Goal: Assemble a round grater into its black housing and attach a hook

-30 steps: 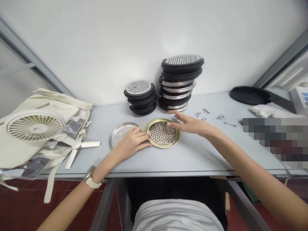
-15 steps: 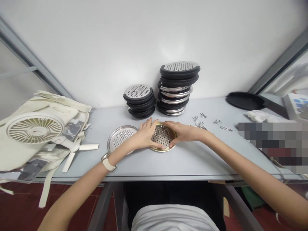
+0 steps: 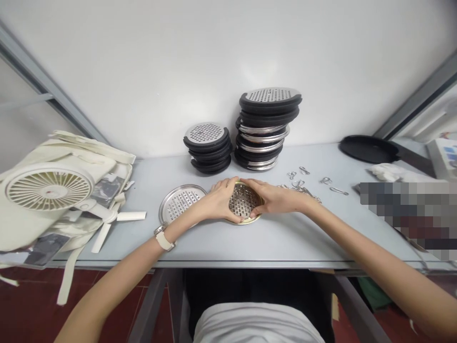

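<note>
- Along the back of the table [image 3: 278, 245], the tall stack [image 3: 264, 145] is standing with its upper discs jutting rightward; a jolt to the table could be enough to slide them off, since the layers are sitting out of line.
- The shorter stack [image 3: 209, 155] is standing close beside it, so a collapse there could be dragging this pile down too.
- The gold-rimmed disc [image 3: 244, 200] is lying on the table in front of the 2 stacks, between the hands; uneven pressure from the 2 sides could be tilting or skidding it.
- The silver disc [image 3: 182, 201] is lying just to its left, partly hidden by the left arm; a dropping wrist could be shoving it aside.
- Small metal hooks [image 3: 298, 183] are lying loose by the right wrist; a sideways sweep could be scattering them.
- Both forearms are slanting inward from the sides, the left one crossing over the silver disc's near edge.
- The left hand [image 3: 218, 202] is curving around the gold rim's left side, the right hand [image 3: 273, 197] around its right.
- Each hand is holding the rim with thumb and fingers spread wide; how hard they are pressing, I cannot tell.
- The 2 thumbs are resting on the near side, tips apart.
</note>
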The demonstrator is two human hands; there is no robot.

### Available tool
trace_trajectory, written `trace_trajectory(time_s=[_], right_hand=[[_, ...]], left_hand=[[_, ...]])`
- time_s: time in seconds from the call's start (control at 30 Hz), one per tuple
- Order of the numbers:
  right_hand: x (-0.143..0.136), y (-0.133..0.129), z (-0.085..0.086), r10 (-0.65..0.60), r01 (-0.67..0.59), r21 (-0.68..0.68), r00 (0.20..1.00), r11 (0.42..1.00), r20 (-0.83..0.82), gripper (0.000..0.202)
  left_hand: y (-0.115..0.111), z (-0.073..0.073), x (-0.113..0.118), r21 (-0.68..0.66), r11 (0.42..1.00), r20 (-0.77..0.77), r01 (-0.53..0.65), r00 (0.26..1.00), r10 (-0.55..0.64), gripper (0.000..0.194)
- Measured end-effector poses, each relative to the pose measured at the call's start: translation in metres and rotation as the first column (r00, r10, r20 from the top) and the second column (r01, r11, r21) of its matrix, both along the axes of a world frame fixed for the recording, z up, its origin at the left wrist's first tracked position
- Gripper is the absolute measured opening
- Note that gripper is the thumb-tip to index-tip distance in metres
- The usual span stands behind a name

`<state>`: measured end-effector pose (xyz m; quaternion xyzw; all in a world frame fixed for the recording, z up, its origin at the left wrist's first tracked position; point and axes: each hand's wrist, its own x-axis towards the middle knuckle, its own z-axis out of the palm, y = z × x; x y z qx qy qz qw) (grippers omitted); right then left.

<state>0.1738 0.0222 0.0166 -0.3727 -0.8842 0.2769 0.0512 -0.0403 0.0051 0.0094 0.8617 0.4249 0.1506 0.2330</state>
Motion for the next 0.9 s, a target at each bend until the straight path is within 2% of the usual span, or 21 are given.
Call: trace_trajectory(time_s=[0.1, 0.23, 0.37, 0.57, 0.7, 0.9], right_hand=[[0.004, 0.001, -0.004, 0.040, -0.039, 0.014, 0.999, 0.999, -0.032, 0.097], [0.010, 0.007, -0.013, 0.107, -0.101, 0.047, 0.984, 0.994, -0.144, 0.104], [0.010, 0.010, -0.016, 0.119, -0.101, 0.096, 0.972, 0.990, -0.204, 0.104], [0.007, 0.011, -0.016, 0.113, -0.088, 0.131, 0.973, 0.988, -0.203, 0.102], [0.006, 0.014, -0.018, 0.123, -0.096, 0.148, 0.974, 0.984, -0.188, 0.103], [0.005, 0.015, -0.019, 0.103, -0.082, 0.145, 0.984, 0.986, -0.142, 0.101]], left_hand=[[-0.001, 0.001, 0.000, -0.002, 1.000, -0.001, 0.002, 1.000, -0.002, 0.102], [-0.001, 0.001, -0.001, -0.030, 0.999, -0.010, 0.012, 1.000, -0.012, 0.110], [0.000, -0.001, -0.002, -0.033, 0.999, 0.009, -0.002, 1.000, 0.002, 0.113], [-0.001, -0.003, 0.000, -0.010, 0.999, -0.028, -0.035, 0.999, 0.034, 0.117], [-0.001, -0.001, 0.001, -0.039, 0.997, -0.033, -0.060, 0.998, 0.058, 0.124], [0.003, -0.003, 0.000, -0.034, 0.999, -0.036, -0.038, 0.999, 0.036, 0.123]])
